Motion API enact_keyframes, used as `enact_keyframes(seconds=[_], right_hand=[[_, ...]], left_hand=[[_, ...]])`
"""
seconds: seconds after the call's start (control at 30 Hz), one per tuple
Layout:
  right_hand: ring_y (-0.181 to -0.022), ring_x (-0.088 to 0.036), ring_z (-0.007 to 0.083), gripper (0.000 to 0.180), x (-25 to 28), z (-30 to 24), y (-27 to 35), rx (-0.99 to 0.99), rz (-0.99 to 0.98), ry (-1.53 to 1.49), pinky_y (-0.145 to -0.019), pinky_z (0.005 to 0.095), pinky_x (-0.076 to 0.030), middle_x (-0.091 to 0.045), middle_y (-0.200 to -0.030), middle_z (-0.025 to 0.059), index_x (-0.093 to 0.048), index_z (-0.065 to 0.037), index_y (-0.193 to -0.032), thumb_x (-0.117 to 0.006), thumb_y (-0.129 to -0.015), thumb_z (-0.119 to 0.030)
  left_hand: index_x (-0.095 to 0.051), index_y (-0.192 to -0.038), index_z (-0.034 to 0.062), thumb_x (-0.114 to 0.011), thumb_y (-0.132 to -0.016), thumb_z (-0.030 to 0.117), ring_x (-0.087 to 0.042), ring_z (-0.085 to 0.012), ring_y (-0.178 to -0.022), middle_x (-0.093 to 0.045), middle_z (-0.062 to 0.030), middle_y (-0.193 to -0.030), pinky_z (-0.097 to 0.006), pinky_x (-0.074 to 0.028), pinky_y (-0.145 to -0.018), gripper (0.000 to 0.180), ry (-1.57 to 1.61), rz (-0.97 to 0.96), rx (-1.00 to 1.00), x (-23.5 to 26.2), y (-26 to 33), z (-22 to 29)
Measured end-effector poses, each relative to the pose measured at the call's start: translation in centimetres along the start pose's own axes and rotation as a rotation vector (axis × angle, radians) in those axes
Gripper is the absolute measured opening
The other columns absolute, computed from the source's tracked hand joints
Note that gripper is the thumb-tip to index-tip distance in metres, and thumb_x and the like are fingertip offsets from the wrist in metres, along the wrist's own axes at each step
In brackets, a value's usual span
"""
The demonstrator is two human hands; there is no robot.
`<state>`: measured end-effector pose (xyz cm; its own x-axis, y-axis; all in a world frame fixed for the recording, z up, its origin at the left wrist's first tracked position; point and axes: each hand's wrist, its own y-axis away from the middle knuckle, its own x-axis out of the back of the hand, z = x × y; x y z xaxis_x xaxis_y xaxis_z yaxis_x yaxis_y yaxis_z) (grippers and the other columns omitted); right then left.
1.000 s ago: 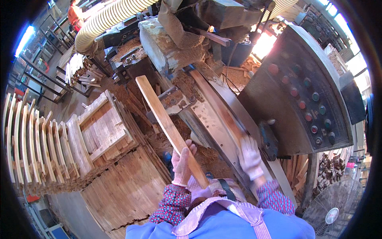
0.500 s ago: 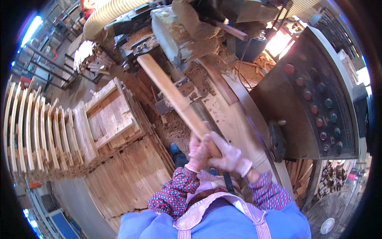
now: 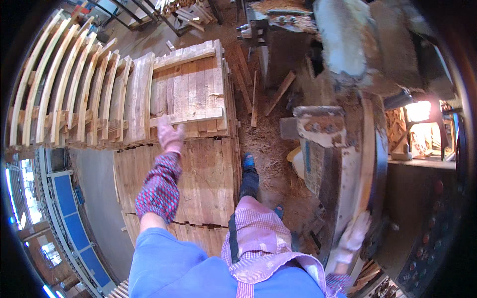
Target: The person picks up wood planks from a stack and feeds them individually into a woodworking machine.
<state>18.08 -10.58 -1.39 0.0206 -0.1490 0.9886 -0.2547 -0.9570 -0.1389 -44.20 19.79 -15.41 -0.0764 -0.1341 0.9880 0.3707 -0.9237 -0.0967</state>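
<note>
The gloved left hand (image 3: 170,134) hangs with fingers spread, holding nothing, over the front edge of the wooden pallet stack (image 3: 191,99). The gloved right hand (image 3: 354,234) grips the curved plank (image 3: 366,159) on the machine bed (image 3: 343,169); sawdust-strewn floor (image 3: 266,144) lies between

Gloved left hand (image 3: 170,135) stretched open above stacked wooden boards (image 3: 191,94), touching nothing. Gloved right hand (image 3: 354,236) resting on curved plank (image 3: 366,154) atop the machine table (image 3: 325,164). Sawdust-covered floor (image 3: 266,144) between.
</note>
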Motion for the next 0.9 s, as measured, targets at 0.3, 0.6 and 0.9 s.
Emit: enact_keyframes(seconds=[0.3,0.6,0.9], right_hand=[[-0.142,-0.036,0.0358,0.044,-3.8,0.1,-16.2,0.112,0.017,0.023,-0.118,0.0443,-0.026,-0.043,-0.149,0.0192,-0.046,0.0,-0.142,-0.047,-0.099,-0.004],[-0.137,-0.043,0.0276,0.042,-3.7,-11.6,-20.2,0.052,0.213,-0.778,-0.115,0.04,-0.032,-0.05,-0.145,0.0172,-0.049,0.003,-0.14,-0.048,-0.098,-0.002],[-0.138,-0.042,0.032,0.08,-2.6,-25.2,-5.1,0.142,-0.65,-1.311,-0.113,0.0378,-0.035,-0.041,-0.148,0.0263,-0.033,0.004,-0.148,-0.073,-0.088,-0.03]], left_hand=[[-0.025,-0.152,0.0026,-0.069,-0.079,0.049,-0.028,-0.0327,-0.145,-0.029,-0.018,-0.157,-0.046,-0.026,-0.117,0.097,-0.606,-0.194,0.308,-3.9,-16.8,-7.7],[-0.046,-0.13,0.0014,-0.06,-0.084,0.009,-0.056,-0.0275,-0.113,-0.058,-0.0152,-0.116,-0.044,-0.049,-0.097,0.049,0.418,-0.468,0.453,1.5,-15.0,-7.4],[-0.052,-0.124,0.0003,-0.078,-0.076,0.023,-0.065,-0.0208,-0.092,-0.062,-0.0092,-0.105,-0.036,-0.056,-0.087,0.059,1.889,-0.597,0.257,11.9,15.4,14.4]])
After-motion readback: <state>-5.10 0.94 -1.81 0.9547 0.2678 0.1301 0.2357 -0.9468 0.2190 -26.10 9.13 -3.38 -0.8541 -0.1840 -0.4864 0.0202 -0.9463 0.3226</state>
